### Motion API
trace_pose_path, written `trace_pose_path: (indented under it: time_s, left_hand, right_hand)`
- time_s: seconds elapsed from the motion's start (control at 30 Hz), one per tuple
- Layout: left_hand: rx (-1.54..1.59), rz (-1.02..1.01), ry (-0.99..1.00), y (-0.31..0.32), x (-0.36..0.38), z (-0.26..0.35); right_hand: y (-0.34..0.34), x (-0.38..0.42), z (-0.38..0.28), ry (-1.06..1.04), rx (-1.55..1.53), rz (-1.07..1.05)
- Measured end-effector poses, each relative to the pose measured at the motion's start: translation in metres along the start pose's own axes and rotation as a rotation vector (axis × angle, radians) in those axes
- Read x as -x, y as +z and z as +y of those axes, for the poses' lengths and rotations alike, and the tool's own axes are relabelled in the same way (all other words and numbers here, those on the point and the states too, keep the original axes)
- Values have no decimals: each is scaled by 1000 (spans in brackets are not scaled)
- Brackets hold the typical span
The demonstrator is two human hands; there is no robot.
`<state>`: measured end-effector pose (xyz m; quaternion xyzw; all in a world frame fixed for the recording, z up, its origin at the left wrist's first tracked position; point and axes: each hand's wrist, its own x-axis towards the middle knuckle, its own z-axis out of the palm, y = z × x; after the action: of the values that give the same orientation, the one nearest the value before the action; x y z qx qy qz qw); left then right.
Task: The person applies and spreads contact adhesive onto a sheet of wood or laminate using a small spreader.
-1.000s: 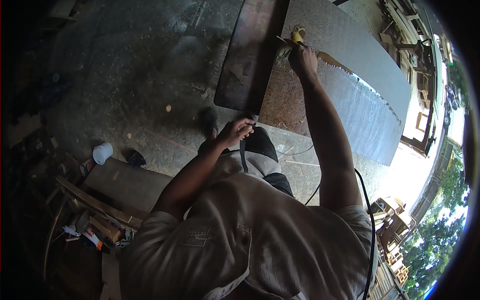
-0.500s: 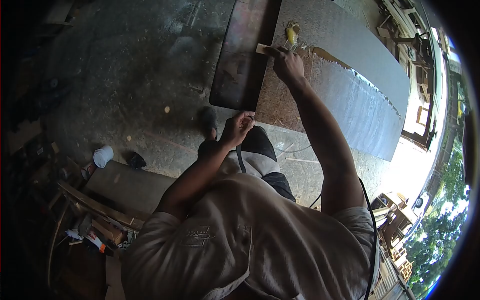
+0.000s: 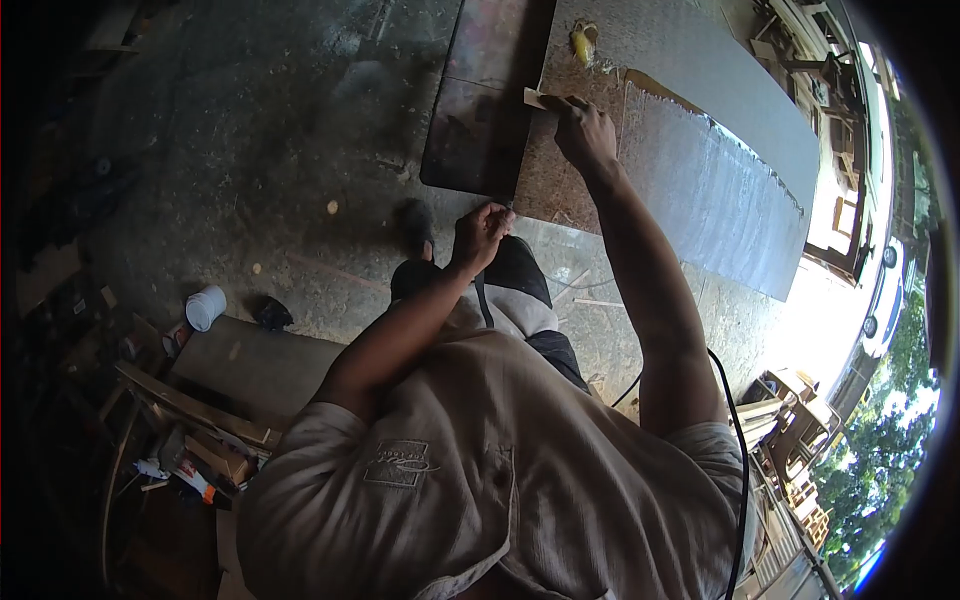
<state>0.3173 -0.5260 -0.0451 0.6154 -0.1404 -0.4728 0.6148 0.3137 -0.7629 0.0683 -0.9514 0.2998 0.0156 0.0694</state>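
My right hand (image 3: 585, 134) is closed on a small flat pale piece (image 3: 534, 98), like a spreader or scrap of thin wood. The piece lies at the left edge of a rough brown board surface (image 3: 555, 175), beside a long dark panel (image 3: 482, 120). My left hand (image 3: 482, 238) is closed, fingertips together at the board's near left corner; what it grips, if anything, is hidden. A yellow lump with clear, wrinkled wrapping (image 3: 582, 46) sits beyond my right hand. To the right, a grey sheet with a ragged wet-looking edge (image 3: 705, 195) covers part of the surface.
A stained concrete floor (image 3: 290, 130) spreads to the left. A white bucket (image 3: 206, 308) and a black bag (image 3: 271, 313) stand at lower left near a flat board (image 3: 255, 360). Wooden frames (image 3: 845, 150) line the bright right side. A black cable (image 3: 733, 420) runs by my right arm.
My right hand has moved slightly right and nearer relative to the board, with the pale piece. My left hand stays by the corner. The view has tilted a little.
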Motion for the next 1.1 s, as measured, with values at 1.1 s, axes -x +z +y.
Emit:
trace_pose_path:
  time_s: [1.1]
  left_hand:
    - [-100, 8, -55, -117, -1, -9]
  right_hand:
    - [-51, 148, 29, 462, -1370, 417]
